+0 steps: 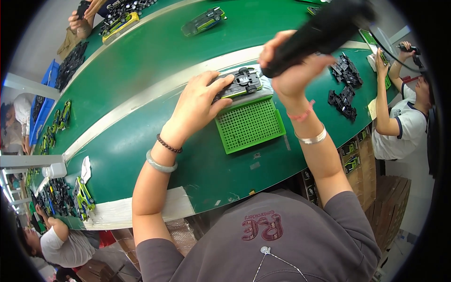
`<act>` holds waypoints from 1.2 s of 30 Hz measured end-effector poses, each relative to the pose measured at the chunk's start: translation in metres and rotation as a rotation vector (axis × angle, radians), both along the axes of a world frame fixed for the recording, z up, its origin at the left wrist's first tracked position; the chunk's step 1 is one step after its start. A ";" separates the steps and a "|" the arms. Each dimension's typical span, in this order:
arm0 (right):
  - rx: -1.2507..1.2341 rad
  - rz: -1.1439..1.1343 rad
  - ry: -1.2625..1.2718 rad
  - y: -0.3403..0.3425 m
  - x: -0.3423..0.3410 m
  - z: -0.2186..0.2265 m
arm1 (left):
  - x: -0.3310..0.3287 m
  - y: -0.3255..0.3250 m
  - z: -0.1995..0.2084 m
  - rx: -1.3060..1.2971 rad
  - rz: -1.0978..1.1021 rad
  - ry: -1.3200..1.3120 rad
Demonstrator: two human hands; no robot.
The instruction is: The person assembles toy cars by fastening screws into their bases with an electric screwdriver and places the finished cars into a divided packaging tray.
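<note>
Blurred black tool [319, 37], cropped above

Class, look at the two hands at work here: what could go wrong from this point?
1. The left hand holds the upturned toy car near the black handheld tool in the right hand; a slip might scratch the car or jab a finger.
2. The green perforated basket sits right beside the car, so it could get bumped.
</note>
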State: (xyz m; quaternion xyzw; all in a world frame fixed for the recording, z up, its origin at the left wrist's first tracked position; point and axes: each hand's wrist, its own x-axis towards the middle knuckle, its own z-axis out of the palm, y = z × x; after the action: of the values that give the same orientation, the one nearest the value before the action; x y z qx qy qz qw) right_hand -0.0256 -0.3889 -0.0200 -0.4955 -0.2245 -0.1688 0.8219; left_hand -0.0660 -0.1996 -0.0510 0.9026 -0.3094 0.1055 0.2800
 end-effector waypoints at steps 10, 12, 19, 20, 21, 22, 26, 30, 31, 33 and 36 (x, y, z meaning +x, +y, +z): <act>0.074 0.100 0.031 -0.013 -0.041 -0.003 | -0.046 -0.022 0.024 0.378 -0.222 0.098; 0.083 0.102 0.068 -0.012 -0.041 -0.004 | -0.047 -0.023 0.021 0.377 -0.219 0.114; 0.108 0.112 0.052 -0.018 -0.039 -0.002 | -0.045 -0.026 0.015 0.375 -0.230 0.078; 0.111 0.114 0.051 -0.020 -0.039 -0.001 | -0.044 -0.027 0.017 0.377 -0.228 0.077; 0.125 0.120 0.030 -0.022 -0.040 0.000 | -0.044 -0.029 0.019 0.339 -0.213 0.111; 0.140 0.125 0.008 -0.024 -0.040 0.002 | -0.043 -0.030 0.022 0.300 -0.199 0.145; 0.273 0.158 -0.014 -0.025 -0.047 0.017 | -0.032 -0.027 0.034 -0.084 -0.273 0.298; 0.314 0.219 -0.063 -0.030 -0.055 0.031 | -0.029 -0.031 0.018 -0.656 -0.178 0.709; 0.323 0.237 -0.079 -0.028 -0.056 0.034 | -0.028 -0.031 0.015 -0.843 -0.179 0.805; 0.305 0.228 -0.079 -0.027 -0.059 0.038 | -0.026 -0.031 0.011 -1.081 -0.191 0.910; 0.300 0.221 -0.067 -0.021 -0.059 0.038 | -0.026 -0.034 0.006 -1.147 -0.210 0.861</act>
State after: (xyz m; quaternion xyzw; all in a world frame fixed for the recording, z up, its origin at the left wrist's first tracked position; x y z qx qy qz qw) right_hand -0.0845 -0.4103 0.0180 -0.3337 -0.2770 -0.1256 0.8923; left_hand -0.0924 -0.2337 -0.0452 0.5407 -0.1528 -0.1411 0.8151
